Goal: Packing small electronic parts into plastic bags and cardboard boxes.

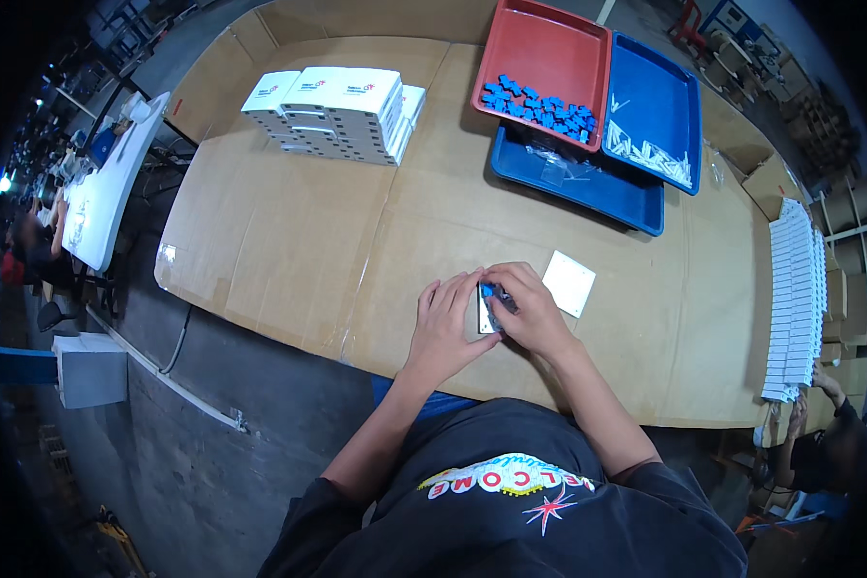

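Note:
My left hand (446, 323) steadies a small flat white piece (485, 318) with dark edges on the table, its fingers along the left side and its thumb at the near side. My right hand (530, 310) is closed over the right part of that piece, fingertips at a small blue plastic part (488, 290) on top of it. The right fingers cover much of both, so the exact grip is partly hidden. Just beyond my right hand, a white square panel (569, 284) lies flat on the cardboard.
Cardboard covers the table (289, 241). At the back right are a red tray (549, 48) of blue parts, a blue tray (653, 96) of white sticks and a lower blue tray (578, 197). White boxes (342, 91) stand back left; a white stack (793, 299) lines the right edge, near another person's hand (826, 383).

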Demonstrator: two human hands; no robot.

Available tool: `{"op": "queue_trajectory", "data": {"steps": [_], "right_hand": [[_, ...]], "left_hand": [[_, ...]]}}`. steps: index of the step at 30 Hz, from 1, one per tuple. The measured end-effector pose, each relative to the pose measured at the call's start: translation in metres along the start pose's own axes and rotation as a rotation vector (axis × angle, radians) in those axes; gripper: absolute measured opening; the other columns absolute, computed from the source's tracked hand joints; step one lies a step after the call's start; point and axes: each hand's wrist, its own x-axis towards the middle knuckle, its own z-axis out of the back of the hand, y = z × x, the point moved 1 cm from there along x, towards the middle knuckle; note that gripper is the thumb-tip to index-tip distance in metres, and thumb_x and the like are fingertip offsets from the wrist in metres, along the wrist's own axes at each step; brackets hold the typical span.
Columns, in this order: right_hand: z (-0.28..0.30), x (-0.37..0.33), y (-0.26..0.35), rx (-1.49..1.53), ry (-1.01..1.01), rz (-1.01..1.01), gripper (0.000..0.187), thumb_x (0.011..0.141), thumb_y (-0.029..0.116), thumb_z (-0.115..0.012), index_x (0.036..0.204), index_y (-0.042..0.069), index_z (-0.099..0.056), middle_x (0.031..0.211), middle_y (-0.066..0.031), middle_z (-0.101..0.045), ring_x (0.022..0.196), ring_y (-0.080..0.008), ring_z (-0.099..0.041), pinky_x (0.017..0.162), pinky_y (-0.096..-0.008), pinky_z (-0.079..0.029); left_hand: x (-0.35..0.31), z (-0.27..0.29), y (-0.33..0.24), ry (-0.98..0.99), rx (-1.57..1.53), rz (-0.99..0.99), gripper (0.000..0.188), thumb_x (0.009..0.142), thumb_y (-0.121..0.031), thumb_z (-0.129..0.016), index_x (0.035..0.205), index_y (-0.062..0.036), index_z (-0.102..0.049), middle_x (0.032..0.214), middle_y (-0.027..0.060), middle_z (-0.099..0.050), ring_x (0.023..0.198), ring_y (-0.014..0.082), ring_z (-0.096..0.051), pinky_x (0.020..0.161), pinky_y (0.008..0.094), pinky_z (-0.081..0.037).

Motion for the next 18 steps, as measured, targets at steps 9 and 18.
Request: {"op": "queue_trajectory", "data": {"steps": [9,18], "right_hand": [[-0.014,-0.008,-0.005,0.033,-0.135,-0.055,0.023,0.083,0.001,-0.074,0.105,0.0,-0.07,0.116,-0.013,-0.071,0.111,-0.0334,-0.065,0.099,-0.0437,-0.049],[-0.003,-0.019,0.0,-0.304,-0.021,-0.024,0.033,0.091,0.013,-0.072,0.124,0.011,-0.073,0.136,-0.0131,-0.066,0.139,-0.0364,-0.051,0.121,-0.0581,-0.03]], "left_hand": [[0.0,-0.001,0.001,0.003,0.008,0.006,0.098,0.072,-0.032,-0.089,0.154,-0.0096,-0.04,0.149,0.0114,-0.052,0.141,0.0271,-0.047,0.12,0.0523,-0.028],[0.003,0.0,0.001,0.008,-0.023,0.008,0.094,0.073,-0.033,-0.087,0.153,-0.0088,-0.042,0.148,0.0113,-0.053,0.141,0.0271,-0.048,0.119,0.0524,-0.029]]}}
